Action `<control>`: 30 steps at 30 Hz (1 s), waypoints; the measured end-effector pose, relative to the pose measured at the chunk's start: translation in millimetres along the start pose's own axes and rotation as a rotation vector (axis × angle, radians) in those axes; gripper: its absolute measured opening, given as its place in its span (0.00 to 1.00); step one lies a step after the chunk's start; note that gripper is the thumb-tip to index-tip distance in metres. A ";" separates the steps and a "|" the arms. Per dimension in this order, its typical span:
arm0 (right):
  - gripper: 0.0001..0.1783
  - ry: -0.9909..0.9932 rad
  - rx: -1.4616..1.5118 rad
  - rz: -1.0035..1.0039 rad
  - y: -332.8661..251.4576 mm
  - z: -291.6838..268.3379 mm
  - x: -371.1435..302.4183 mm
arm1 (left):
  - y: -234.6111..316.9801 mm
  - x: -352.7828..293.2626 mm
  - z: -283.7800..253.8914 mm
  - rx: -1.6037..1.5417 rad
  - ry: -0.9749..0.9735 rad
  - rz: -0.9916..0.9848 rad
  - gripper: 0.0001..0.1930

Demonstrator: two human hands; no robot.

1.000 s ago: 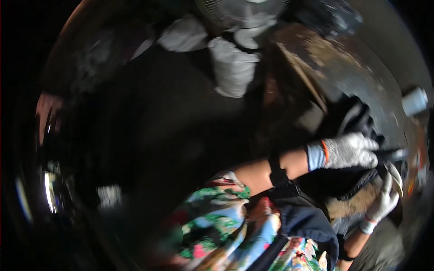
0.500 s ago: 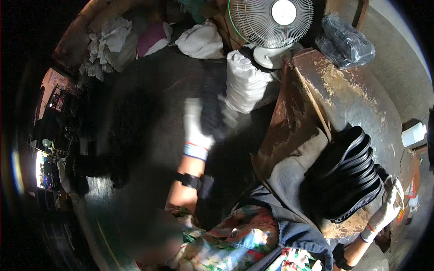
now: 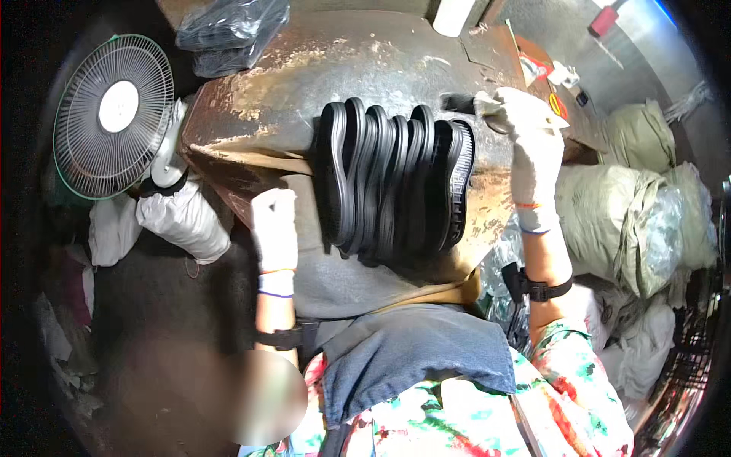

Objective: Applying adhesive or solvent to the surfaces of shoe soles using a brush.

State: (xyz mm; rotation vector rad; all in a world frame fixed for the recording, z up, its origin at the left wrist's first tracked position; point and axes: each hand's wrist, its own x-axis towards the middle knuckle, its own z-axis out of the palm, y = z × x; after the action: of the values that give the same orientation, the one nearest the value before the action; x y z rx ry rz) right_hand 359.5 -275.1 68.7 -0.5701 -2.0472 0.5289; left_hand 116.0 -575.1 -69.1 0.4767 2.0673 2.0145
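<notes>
Several black shoe soles stand on edge, packed side by side in a row on the worn table. Left of the row is my left hand, in a white glove. It is empty, with its fingers pointing away from me and a small gap between it and the nearest sole. My right hand, also gloved in white, is beyond the right end of the row. Its fingers are curled round something small and greyish, mostly hidden, that I cannot make out.
The table has a peeling top, with cloth draped over its near edge. A fan stands on a white sack at left. Wrapped dark plastic and a white bottle are at the back. Greenish sacks fill the right.
My view has swung right, from the floor to the table. My left hand, blurred beside something dark earlier, is now empty near the soles. My right hand stays beyond the row's right end.
</notes>
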 end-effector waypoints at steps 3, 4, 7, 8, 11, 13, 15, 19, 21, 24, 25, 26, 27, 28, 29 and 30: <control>0.14 0.017 -0.330 -0.225 26.0 -34.3 7.1 | -9.9 -11.0 39.2 0.534 -0.084 0.445 0.13; 0.14 0.069 -0.160 -0.119 38.5 -42.4 6.5 | -7.2 -17.3 54.7 0.494 -0.066 0.440 0.13; 0.16 0.178 -0.057 0.027 69.5 -52.5 4.8 | -1.9 -17.0 68.0 0.510 -0.089 0.433 0.13; 0.16 0.210 0.127 0.157 77.4 -56.9 5.5 | 1.3 -12.5 70.3 0.542 -0.064 0.527 0.12; 0.19 0.198 -0.134 0.030 99.9 -73.0 11.8 | 5.8 3.3 79.4 0.185 -0.195 0.374 0.16; 0.15 0.136 -0.666 -0.175 124.7 -72.3 24.7 | 12.0 31.1 64.8 0.878 -0.193 0.898 0.10; 0.12 0.220 -0.602 -0.371 141.7 -52.9 42.1 | 8.5 44.4 55.5 0.911 -0.135 1.098 0.05; 0.10 -0.025 -0.435 0.138 165.6 -41.7 55.7 | 37.9 62.9 55.7 1.053 -0.143 1.076 0.09; 0.10 -0.118 -0.564 0.122 181.1 -44.6 61.1 | 65.8 78.5 50.8 1.081 -0.103 1.047 0.12; 0.11 -0.219 -0.637 0.102 198.3 -24.2 56.2 | 89.7 100.0 21.2 0.579 -0.336 0.382 0.14; 0.11 -0.202 -0.601 0.114 202.4 -14.9 55.3 | 100.4 95.7 22.7 0.416 -0.361 0.317 0.18; 0.12 -0.188 -0.595 0.147 207.5 -7.1 52.8 | 101.2 92.2 18.4 0.382 -0.332 0.241 0.21; 0.14 -0.166 -0.644 0.077 213.3 -6.3 50.5 | 102.1 87.4 15.2 0.346 -0.301 0.166 0.24; 0.16 -0.133 -0.586 0.115 226.3 -11.1 46.0 | 110.9 66.6 33.3 0.168 -0.293 0.151 0.29; 0.18 -0.097 -0.525 0.144 237.0 -16.5 47.5 | 125.7 61.5 44.7 0.052 -0.458 0.111 0.26; 0.19 -0.045 -0.433 0.218 243.1 -16.9 47.8 | 124.5 60.4 54.4 -0.083 -0.476 0.036 0.23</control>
State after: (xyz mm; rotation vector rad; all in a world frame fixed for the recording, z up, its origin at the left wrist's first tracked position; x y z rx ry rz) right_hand 397.1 -50.3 -29.7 -1.0542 -2.1668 0.2193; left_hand 90.4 -500.7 57.1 0.8822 1.6904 1.7760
